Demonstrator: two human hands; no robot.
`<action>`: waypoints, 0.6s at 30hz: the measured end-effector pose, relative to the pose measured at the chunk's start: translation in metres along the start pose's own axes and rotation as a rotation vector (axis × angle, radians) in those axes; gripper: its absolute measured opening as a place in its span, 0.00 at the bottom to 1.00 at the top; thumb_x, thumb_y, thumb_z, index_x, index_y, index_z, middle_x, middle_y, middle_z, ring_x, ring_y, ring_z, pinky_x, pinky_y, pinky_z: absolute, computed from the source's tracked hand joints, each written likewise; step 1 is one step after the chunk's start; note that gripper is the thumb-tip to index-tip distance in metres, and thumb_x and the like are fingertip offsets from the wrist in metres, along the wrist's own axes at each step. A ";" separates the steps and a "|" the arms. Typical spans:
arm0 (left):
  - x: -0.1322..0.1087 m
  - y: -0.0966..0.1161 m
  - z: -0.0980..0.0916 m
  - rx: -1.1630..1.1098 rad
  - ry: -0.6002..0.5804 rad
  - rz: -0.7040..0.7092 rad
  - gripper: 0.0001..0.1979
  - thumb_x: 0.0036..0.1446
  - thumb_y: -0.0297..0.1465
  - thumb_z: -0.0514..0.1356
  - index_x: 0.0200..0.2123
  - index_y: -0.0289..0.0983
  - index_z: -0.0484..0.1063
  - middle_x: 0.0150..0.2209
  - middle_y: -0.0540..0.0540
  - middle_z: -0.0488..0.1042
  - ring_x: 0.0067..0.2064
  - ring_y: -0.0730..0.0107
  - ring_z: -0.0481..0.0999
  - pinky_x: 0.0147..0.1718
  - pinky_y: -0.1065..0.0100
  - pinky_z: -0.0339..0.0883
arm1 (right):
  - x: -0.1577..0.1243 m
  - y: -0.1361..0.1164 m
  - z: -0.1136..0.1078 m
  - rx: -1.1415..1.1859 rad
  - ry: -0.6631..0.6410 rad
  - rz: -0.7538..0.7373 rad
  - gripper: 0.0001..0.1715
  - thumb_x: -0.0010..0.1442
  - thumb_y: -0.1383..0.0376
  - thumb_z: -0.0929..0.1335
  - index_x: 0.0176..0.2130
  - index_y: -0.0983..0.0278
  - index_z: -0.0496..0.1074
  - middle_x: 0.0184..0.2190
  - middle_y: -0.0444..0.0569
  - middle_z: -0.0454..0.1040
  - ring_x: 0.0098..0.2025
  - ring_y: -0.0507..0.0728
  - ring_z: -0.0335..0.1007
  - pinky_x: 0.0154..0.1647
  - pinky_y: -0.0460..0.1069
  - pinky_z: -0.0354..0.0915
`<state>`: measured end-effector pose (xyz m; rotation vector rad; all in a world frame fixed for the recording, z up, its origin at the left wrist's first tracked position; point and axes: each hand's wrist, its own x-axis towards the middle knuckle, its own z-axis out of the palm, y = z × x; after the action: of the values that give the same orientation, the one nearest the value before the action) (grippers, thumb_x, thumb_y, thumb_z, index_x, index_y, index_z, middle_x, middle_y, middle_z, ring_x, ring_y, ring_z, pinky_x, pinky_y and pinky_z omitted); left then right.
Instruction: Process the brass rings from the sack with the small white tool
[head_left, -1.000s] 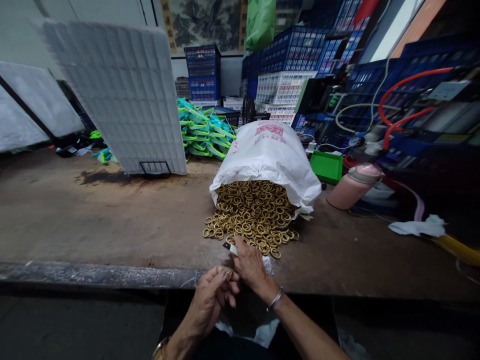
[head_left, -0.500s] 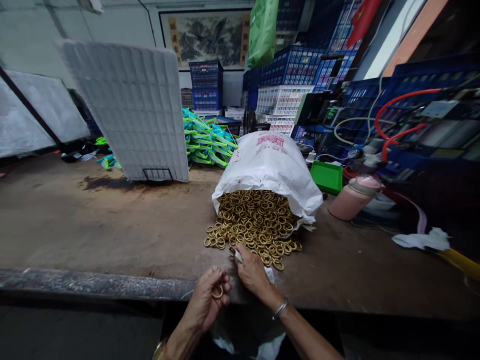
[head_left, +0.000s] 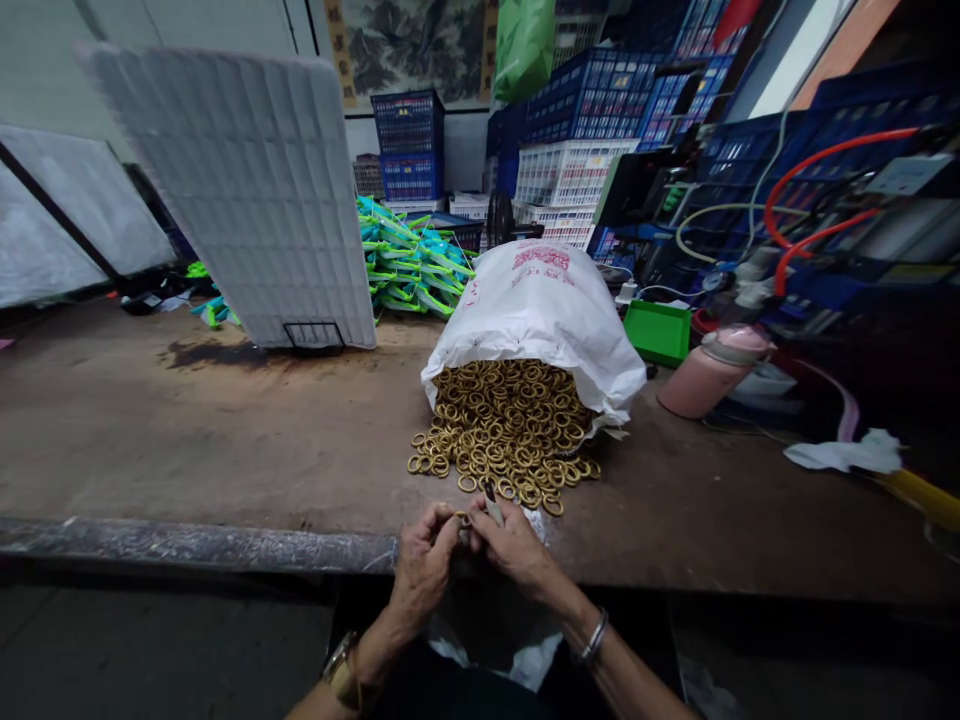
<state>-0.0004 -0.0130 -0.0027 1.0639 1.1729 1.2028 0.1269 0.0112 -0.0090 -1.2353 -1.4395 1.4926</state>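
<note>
My left hand (head_left: 424, 560) pinches a brass-coloured ring (head_left: 463, 519) between thumb and forefinger, just over the table's front edge. Close against it is my right hand (head_left: 510, 545), closed around a small tool (head_left: 492, 506) with a pale body and a dark tip that points up. Its fingertips come up to the ring, and whether they also grip it I cannot tell. Beyond both hands, a heap of similar rings (head_left: 517, 430) spills from the mouth of a white woven sack (head_left: 540, 310) lying on its side.
A white ribbed panel (head_left: 240, 200) stands upright on the wooden table (head_left: 187, 440), left of a green and turquoise pile (head_left: 416, 265). Right of the sack are a green tray (head_left: 657, 332), a pink bottle (head_left: 709, 375) and a machine with orange hoses (head_left: 795, 215). Blue crates (head_left: 589, 95) rise behind.
My right hand has drawn back from the heap to meet my left hand. My left hand has turned and lifted slightly, bringing its ring up to the right fingertips. The view has tilted down a little.
</note>
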 end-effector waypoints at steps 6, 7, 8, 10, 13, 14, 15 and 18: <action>-0.003 -0.003 0.000 -0.008 -0.013 0.010 0.09 0.51 0.35 0.57 0.25 0.35 0.67 0.22 0.51 0.69 0.25 0.74 0.67 0.27 0.74 0.61 | 0.001 0.001 0.006 0.055 0.065 0.066 0.11 0.54 0.58 0.61 0.26 0.63 0.59 0.14 0.36 0.60 0.15 0.45 0.47 0.17 0.42 0.48; -0.004 -0.003 0.000 -0.031 -0.021 -0.013 0.09 0.51 0.36 0.57 0.25 0.35 0.67 0.23 0.51 0.69 0.25 0.75 0.67 0.26 0.74 0.61 | 0.001 0.000 0.006 0.048 0.070 0.064 0.10 0.53 0.59 0.61 0.25 0.63 0.60 0.14 0.36 0.60 0.15 0.45 0.48 0.18 0.42 0.49; -0.004 -0.002 0.001 -0.051 -0.029 -0.039 0.10 0.50 0.36 0.57 0.26 0.35 0.66 0.23 0.51 0.69 0.24 0.76 0.66 0.25 0.74 0.60 | 0.001 -0.001 0.005 0.038 0.074 0.056 0.10 0.53 0.60 0.61 0.25 0.63 0.60 0.15 0.37 0.60 0.16 0.46 0.50 0.19 0.42 0.50; -0.005 -0.001 0.001 -0.068 -0.042 -0.092 0.12 0.50 0.38 0.58 0.25 0.35 0.65 0.21 0.52 0.67 0.21 0.78 0.63 0.21 0.76 0.57 | 0.002 -0.003 0.004 0.008 0.075 0.034 0.09 0.51 0.61 0.61 0.24 0.63 0.60 0.16 0.37 0.60 0.19 0.47 0.54 0.21 0.42 0.52; -0.006 0.000 -0.001 -0.049 -0.071 -0.145 0.15 0.50 0.41 0.56 0.23 0.35 0.62 0.17 0.56 0.61 0.16 0.83 0.54 0.16 0.78 0.49 | 0.001 -0.007 0.001 -0.073 0.091 0.007 0.08 0.50 0.62 0.62 0.23 0.63 0.61 0.17 0.37 0.59 0.21 0.48 0.55 0.24 0.43 0.53; -0.006 0.000 -0.002 -0.048 -0.088 -0.168 0.16 0.51 0.42 0.56 0.22 0.35 0.62 0.16 0.57 0.59 0.15 0.83 0.52 0.15 0.78 0.47 | 0.001 -0.008 0.000 -0.107 0.099 -0.003 0.08 0.50 0.62 0.62 0.23 0.64 0.62 0.17 0.37 0.59 0.22 0.48 0.54 0.24 0.43 0.53; -0.006 -0.001 -0.002 -0.056 -0.107 -0.197 0.17 0.51 0.43 0.55 0.22 0.35 0.61 0.15 0.57 0.57 0.15 0.84 0.50 0.14 0.78 0.44 | 0.001 -0.009 0.000 -0.139 0.103 -0.017 0.08 0.49 0.62 0.63 0.24 0.64 0.62 0.18 0.37 0.59 0.22 0.48 0.54 0.24 0.43 0.53; -0.005 -0.003 -0.005 -0.107 -0.150 -0.264 0.17 0.51 0.44 0.55 0.23 0.36 0.60 0.14 0.58 0.55 0.14 0.84 0.49 0.14 0.77 0.41 | 0.000 -0.010 0.001 -0.184 0.097 -0.057 0.07 0.49 0.63 0.63 0.24 0.64 0.62 0.19 0.38 0.60 0.24 0.48 0.54 0.25 0.43 0.53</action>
<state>-0.0051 -0.0180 -0.0060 0.8727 1.0823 0.9529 0.1249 0.0123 0.0011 -1.3460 -1.5606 1.2673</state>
